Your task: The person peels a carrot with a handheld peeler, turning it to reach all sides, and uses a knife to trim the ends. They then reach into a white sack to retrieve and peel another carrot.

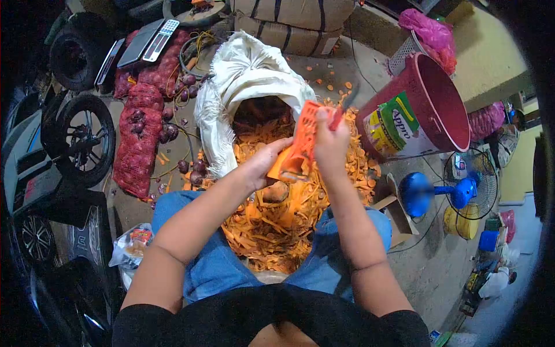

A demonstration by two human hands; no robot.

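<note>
In the middle of the head view, an orange plastic peeler (304,136) with a slotted body and a blade at its lower end is tilted over the peelings. My left hand (267,163) is closed around its left side, where a lighter orange part shows by the fingers. On the other side my right hand (332,144) grips a red-handled knife (336,120), its dark blade pointing up and away, with the thumb against the peeler. Orange carrot peelings (272,222) are heaped below, between the knees. A rounded carrot piece (276,192) lies on this heap.
An open white sack (248,78) lies ahead, peelings at its mouth. To the right a red bucket (399,110) leans beside a blue fan (439,189). Red net bags of onions (137,139) lie left, with a scale (147,43) on top and wheels (87,139) beyond.
</note>
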